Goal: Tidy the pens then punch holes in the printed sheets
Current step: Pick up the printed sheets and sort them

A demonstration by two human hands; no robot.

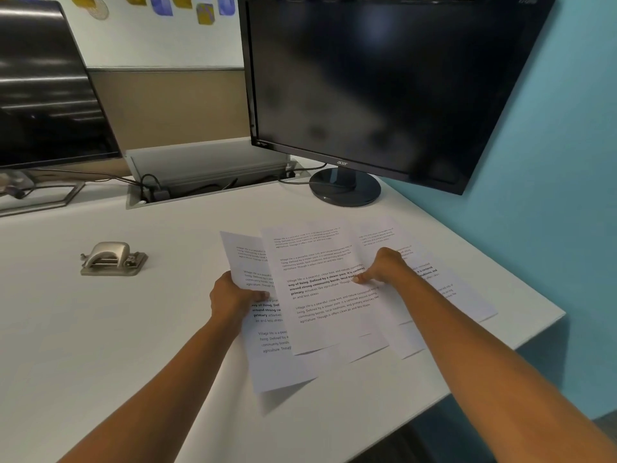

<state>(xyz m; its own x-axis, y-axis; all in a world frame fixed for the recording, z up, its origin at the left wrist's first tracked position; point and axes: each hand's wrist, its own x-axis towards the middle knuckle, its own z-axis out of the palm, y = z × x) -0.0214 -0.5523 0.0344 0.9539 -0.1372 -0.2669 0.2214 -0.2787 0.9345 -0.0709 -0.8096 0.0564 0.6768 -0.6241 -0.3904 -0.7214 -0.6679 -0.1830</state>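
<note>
A white worktop (133,329) fills an office corner. There is a teal wall (567,162) on the right, and two dark monitors (384,78) stand at the back with an open cable tray (207,182) between them. Coloured sticky notes (160,3) dot the wall above.

The printed sheets (320,295) lie fanned and overlapping on the worktop's right half, near its front edge. The left hand (238,297) grips the leftmost sheet at its left edge, thumb on top and fingers curled beneath. The right hand (384,267) pinches the middle of the fan, its thumb pressed on the top sheet. Both hands therefore hold paper.

No pens are in view, so the tidying seems to be over. The step in hand looks like gathering the sheets ahead of punching. The next move probably calls for sliding the fan shut into one stack, squaring its edges against the worktop, and then carrying it left to the punch (113,259). A skewed stack would put the holes out of line, so squaring comes before punching.

Counted:
- **Punch:** one, metal, sitting well apart from the paper on the left, untouched.
- **Monitors:** two.
- **Hands:** two.
- **Sheets:** at least four edges show in the fan. The overlaps hide whether there are more, so I cannot give the exact number.
</note>
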